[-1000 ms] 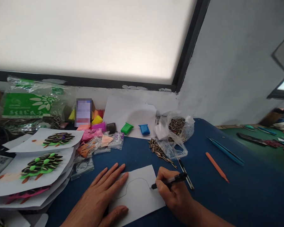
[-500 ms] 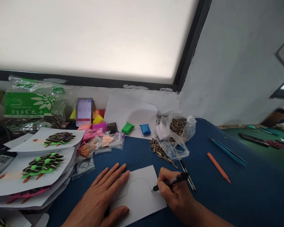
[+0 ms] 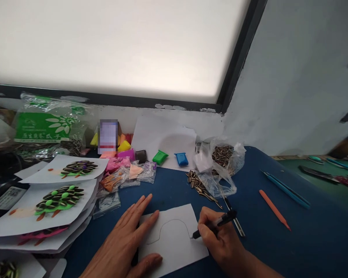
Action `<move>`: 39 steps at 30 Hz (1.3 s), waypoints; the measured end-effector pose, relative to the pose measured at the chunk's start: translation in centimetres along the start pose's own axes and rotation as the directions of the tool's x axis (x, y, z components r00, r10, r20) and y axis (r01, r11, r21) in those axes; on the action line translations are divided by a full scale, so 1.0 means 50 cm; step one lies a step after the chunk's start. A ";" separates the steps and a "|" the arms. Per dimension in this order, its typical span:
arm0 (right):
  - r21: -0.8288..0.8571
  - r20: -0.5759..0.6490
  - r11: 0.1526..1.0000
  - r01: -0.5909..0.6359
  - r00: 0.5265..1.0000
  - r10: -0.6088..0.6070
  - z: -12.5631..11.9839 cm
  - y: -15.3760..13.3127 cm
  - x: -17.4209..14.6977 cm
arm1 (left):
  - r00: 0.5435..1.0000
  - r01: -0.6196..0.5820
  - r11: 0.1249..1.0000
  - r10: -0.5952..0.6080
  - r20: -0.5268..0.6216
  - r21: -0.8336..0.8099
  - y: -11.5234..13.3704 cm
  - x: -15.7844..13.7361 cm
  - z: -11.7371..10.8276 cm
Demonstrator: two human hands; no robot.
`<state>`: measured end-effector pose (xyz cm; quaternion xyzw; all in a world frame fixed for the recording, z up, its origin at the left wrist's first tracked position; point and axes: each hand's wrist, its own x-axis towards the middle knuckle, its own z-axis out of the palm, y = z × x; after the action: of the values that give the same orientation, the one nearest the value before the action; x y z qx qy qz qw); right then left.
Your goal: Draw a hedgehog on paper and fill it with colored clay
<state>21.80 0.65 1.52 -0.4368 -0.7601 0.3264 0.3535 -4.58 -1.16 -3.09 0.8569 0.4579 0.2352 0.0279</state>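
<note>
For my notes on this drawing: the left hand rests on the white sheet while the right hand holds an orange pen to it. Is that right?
One slip: in the head view, the pen is mostly black, not orange. The left hand rests on the white sheet, and the right hand holds the pen to it.
</note>
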 end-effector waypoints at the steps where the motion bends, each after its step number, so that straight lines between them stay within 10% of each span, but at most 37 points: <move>1: 0.008 -0.009 1.000 0.005 1.000 -0.005 0.000 -0.001 0.001 | 1.000 -0.004 1.000 0.004 -0.017 0.001 0.001 0.001 -0.001; 10: 0.070 0.057 0.993 0.094 0.994 -0.098 0.026 -0.035 0.006 | 0.999 0.001 0.999 -0.003 -0.043 -0.050 0.008 0.006 -0.026; 17: 0.149 0.112 0.981 0.124 0.984 -0.141 0.080 -0.030 0.020 | 0.978 -0.080 0.996 0.088 0.187 -0.050 0.010 0.002 -0.070; 39: 0.159 0.158 0.974 0.163 0.969 -0.188 0.101 -0.020 0.025 | 0.982 -0.058 0.996 0.070 0.176 -0.071 0.005 -0.001 -0.055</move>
<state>16.76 0.40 -0.10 -0.3111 -0.7978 0.3847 0.3447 -5.60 -1.83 -0.60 0.8875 0.4176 0.1732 0.0893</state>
